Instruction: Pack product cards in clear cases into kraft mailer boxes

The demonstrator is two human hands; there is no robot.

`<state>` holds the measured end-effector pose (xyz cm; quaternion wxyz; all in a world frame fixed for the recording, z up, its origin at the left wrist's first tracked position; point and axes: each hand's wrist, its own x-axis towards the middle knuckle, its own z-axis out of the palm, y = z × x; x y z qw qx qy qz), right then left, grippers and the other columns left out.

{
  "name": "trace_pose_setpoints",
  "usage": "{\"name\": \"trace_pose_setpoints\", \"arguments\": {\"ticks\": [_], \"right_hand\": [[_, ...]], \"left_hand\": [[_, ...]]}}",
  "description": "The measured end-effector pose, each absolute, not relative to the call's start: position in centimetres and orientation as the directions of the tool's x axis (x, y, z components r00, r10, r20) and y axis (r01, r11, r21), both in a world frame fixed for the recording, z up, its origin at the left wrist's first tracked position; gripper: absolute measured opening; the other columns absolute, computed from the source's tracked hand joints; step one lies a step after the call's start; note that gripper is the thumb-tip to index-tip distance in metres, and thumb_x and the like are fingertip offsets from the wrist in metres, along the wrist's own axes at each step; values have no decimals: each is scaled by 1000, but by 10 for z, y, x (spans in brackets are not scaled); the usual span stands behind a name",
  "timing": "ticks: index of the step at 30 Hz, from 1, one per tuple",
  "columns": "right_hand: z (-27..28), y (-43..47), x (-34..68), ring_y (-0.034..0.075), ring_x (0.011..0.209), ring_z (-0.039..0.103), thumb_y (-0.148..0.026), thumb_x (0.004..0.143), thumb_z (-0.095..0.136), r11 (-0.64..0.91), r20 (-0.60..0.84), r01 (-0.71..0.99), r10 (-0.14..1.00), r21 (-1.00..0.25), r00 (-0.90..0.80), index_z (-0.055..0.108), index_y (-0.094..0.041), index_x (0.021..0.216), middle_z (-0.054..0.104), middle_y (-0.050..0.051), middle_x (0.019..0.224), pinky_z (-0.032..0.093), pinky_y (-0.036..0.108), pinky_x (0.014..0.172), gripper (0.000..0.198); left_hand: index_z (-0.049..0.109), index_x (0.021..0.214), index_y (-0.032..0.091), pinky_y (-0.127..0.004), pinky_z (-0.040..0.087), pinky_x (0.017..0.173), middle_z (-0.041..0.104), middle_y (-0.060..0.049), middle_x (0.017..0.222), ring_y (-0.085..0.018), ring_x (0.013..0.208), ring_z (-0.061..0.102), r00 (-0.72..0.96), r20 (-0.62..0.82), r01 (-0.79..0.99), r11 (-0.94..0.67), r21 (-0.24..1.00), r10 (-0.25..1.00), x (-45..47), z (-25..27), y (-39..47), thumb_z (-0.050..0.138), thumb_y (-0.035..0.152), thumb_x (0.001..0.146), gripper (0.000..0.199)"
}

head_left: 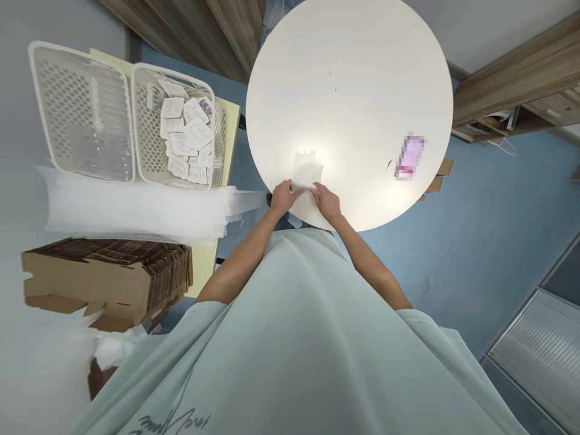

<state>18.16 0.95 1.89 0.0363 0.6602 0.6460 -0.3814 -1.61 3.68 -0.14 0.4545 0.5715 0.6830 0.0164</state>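
A thin, whitish, see-through sheet (308,164) with an uneven far edge lies on the round white table (348,54), close to its front rim. My left hand (284,197) grips the near edge of the sheet at its left, thumb and fingers closed. At the right side of that same edge, my right hand (327,200) pinches it the same way. The near edge looks rolled or folded between my hands. Whether anything is wrapped inside cannot be made out.
A phone-like pixelated item (410,157) lies on the table's right. On a side table at left stand a basket of white printed packets (185,133), a basket of clear plastic pieces (84,115), a stack of white sheets (136,208) and flattened cardboard boxes (90,278).
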Motion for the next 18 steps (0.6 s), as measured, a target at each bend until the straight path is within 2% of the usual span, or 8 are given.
{"name": "trace_pose_setpoints", "arguments": {"ticks": [2, 5, 9, 12, 14, 16, 18], "right_hand": [[18, 17, 179, 34, 122, 79, -52, 126, 26, -229, -556, 861, 828, -455, -73, 59, -22, 166, 77, 16, 151, 62, 46, 103, 60], [10, 30, 175, 35, 121, 78, -53, 126, 30, -308, -558, 833, 830, -461, -2, 60, -23, 164, 82, 16, 135, 61, 48, 105, 57], [-1, 46, 170, 36, 122, 76, -46, 124, 42, -342, -556, 838, 829, -425, 57, 62, -21, 163, 76, 19, 143, 61, 50, 105, 51], [-5, 52, 169, 36, 129, 72, -36, 121, 48, -286, -502, 860, 864, -423, 40, 66, -19, 158, 65, 21, 157, 62, 50, 106, 45], [-7, 53, 169, 36, 141, 64, -27, 118, 49, -194, -431, 871, 902, -452, -23, 71, -18, 151, 62, 21, 163, 59, 52, 113, 41], [-8, 51, 171, 36, 146, 59, -19, 116, 47, -108, -387, 869, 916, -483, -101, 73, -18, 146, 64, 20, 160, 54, 54, 120, 40], [-8, 48, 173, 36, 140, 62, -15, 114, 47, -83, -399, 863, 906, -498, -143, 73, -18, 142, 69, 20, 153, 53, 55, 121, 38]], "left_hand": [[74, 106, 23, -44, 57, 100, 80, -13, 117, -34, 111, 74, 6, -628, 780, 389, 490, 778, -9, -3, 40, 76, 43, 104, 21], [69, 101, 24, -44, 55, 99, 76, -13, 113, -35, 111, 72, -38, -629, 791, 408, 456, 777, -1, -4, 43, 73, 42, 107, 20], [67, 103, 24, -51, 54, 108, 74, -16, 119, -40, 122, 70, -58, -629, 824, 392, 408, 775, 5, -4, 46, 71, 40, 109, 18], [68, 112, 23, -53, 55, 112, 70, -19, 134, -42, 128, 69, -81, -612, 818, 404, 410, 787, 7, -3, 46, 73, 36, 107, 15], [66, 123, 23, -52, 56, 112, 66, -19, 144, -40, 129, 70, -123, -594, 780, 448, 437, 795, 8, -2, 42, 74, 33, 106, 22], [63, 133, 22, -49, 56, 113, 64, -19, 149, -38, 131, 71, -195, -593, 727, 521, 447, 781, 9, -2, 36, 77, 34, 105, 34], [61, 136, 21, -48, 56, 114, 68, -20, 144, -38, 133, 70, -258, -618, 677, 595, 432, 743, 8, -2, 30, 79, 38, 104, 40]]}}
